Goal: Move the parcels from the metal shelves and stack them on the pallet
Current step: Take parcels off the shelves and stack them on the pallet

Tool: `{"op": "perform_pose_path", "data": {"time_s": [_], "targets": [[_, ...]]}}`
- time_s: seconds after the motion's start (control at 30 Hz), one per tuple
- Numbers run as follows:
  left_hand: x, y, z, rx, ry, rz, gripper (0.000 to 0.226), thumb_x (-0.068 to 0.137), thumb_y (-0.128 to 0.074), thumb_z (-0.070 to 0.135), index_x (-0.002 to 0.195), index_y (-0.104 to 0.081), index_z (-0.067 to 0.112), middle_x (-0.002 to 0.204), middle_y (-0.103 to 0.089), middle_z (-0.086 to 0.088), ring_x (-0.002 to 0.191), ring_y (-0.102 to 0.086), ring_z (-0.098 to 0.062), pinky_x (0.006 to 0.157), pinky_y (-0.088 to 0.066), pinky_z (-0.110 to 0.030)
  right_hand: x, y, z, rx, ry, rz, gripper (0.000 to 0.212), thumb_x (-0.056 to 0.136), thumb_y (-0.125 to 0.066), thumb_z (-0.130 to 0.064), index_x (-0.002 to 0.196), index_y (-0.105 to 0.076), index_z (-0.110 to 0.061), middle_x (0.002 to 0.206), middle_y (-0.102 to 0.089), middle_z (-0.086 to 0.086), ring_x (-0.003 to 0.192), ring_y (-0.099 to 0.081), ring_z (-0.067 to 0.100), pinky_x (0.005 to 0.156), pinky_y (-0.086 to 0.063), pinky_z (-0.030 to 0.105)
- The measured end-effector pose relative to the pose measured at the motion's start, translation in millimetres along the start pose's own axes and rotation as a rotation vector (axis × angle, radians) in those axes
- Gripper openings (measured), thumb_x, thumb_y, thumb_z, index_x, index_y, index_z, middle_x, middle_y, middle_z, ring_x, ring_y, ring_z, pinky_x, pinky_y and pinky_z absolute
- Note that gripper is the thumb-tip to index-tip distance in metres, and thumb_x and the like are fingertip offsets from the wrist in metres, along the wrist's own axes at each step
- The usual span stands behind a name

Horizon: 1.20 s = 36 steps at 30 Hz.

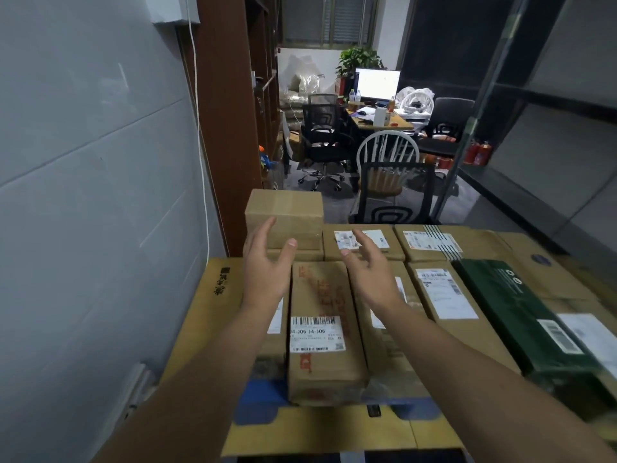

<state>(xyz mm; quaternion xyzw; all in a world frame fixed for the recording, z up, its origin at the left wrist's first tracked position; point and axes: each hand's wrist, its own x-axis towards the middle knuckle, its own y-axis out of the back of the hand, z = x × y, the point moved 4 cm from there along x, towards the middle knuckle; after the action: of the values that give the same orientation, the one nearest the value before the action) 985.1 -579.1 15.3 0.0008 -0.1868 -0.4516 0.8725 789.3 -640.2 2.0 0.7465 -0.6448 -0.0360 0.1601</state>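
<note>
While both bare forearms reach out over the load, the pale grey panelled wall (pixel 83 195) fills the left side and the dark metal shelves (pixel 551 95) run along the right. Between them the blue plastic pallet (pixel 257 412) peeks out at its near edge, under a layer of brown cardboard parcels lying side by side. A long flat yellow-brown carton (pixel 207 312) lies along the wall side. Over to the right, a dark green rectangular box (pixel 521 315) with a white barcode label sits between brown cartons. Centre front, between the two forearms, lies a brown cardboard parcel with red print and a white barcode label (pixel 322 329). At the far left corner a plain brown taped cardboard box (pixel 287 218) sits one tier up, on top of the layer. The left hand (pixel 267 265) is open, fingers straight, palm facing that box's near side; whether it touches, I cannot tell. The right hand (pixel 367 265) is open too, fingers loosely extended, holding nothing, above the white-labelled parcels just right of the box
</note>
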Motion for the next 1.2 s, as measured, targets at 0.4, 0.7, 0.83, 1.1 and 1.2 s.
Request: {"op": "perform_pose_path", "data": {"time_s": [0.4, 0.7, 0.83, 1.1, 1.2], "targets": [[-106.2, -61.2, 41.0, 0.002, -0.041, -0.319, 0.049, 0.098, -0.065, 0.031, 0.144, -0.049, 0.038, 0.152, -0.044, 0.01, 0.137, -0.046, -0.019, 0.113, -0.042, -0.042, -112.6, 98.2, 4.1, -0.256, 0.055, 0.181, 0.053, 0.101, -0.057, -0.04, 0.151, -0.044, -0.028, 0.156, -0.043, -0.008, 0.144, -0.034, 0.009, 0.119, -0.03, 0.036], [-170.0, -127.9, 67.9, -0.081, -0.083, -0.66, 0.046, 0.1, -0.062, 0.032, 0.144, -0.05, 0.035, 0.145, -0.043, 0.017, 0.132, -0.036, 0.001, 0.107, -0.03, -0.024, -205.2, 168.7, 5.7, -0.435, -0.074, 0.448, 0.051, 0.102, -0.055, -0.04, 0.15, -0.044, -0.027, 0.153, -0.043, -0.009, 0.139, -0.034, 0.002, 0.114, -0.03, 0.028], [-217.4, -155.1, 72.8, -0.103, -0.141, -0.803, 0.044, 0.1, -0.061, 0.031, 0.143, -0.052, 0.031, 0.142, -0.043, 0.015, 0.127, -0.035, 0.007, 0.103, -0.03, -0.015, -256.3, 193.8, 23.6, -0.48, -0.156, 0.544, 0.049, 0.102, -0.055, -0.039, 0.149, -0.046, -0.027, 0.154, -0.044, -0.005, 0.143, -0.034, 0.009, 0.113, -0.034, 0.031], [-337.7, -220.9, 108.1, -0.147, -0.271, -1.112, 0.044, 0.099, -0.063, 0.025, 0.142, -0.056, 0.021, 0.145, -0.048, 0.005, 0.13, -0.041, -0.002, 0.106, -0.031, -0.021, -396.8, 262.0, 48.8, -0.489, -0.362, 0.857, 0.043, 0.101, -0.057, -0.035, 0.142, -0.055, -0.024, 0.154, -0.045, 0.0, 0.144, -0.035, 0.011, 0.112, -0.024, 0.02], [-398.0, -239.1, 132.2, -0.199, -0.299, -1.223, 0.045, 0.099, -0.064, 0.029, 0.142, -0.054, 0.025, 0.146, -0.047, 0.009, 0.133, -0.04, -0.001, 0.109, -0.034, -0.024, -458.4, 288.4, 49.1, -0.488, -0.419, 0.979, 0.043, 0.101, -0.057, -0.035, 0.142, -0.056, -0.023, 0.152, -0.046, -0.001, 0.143, -0.036, 0.012, 0.113, -0.025, 0.021]]}}
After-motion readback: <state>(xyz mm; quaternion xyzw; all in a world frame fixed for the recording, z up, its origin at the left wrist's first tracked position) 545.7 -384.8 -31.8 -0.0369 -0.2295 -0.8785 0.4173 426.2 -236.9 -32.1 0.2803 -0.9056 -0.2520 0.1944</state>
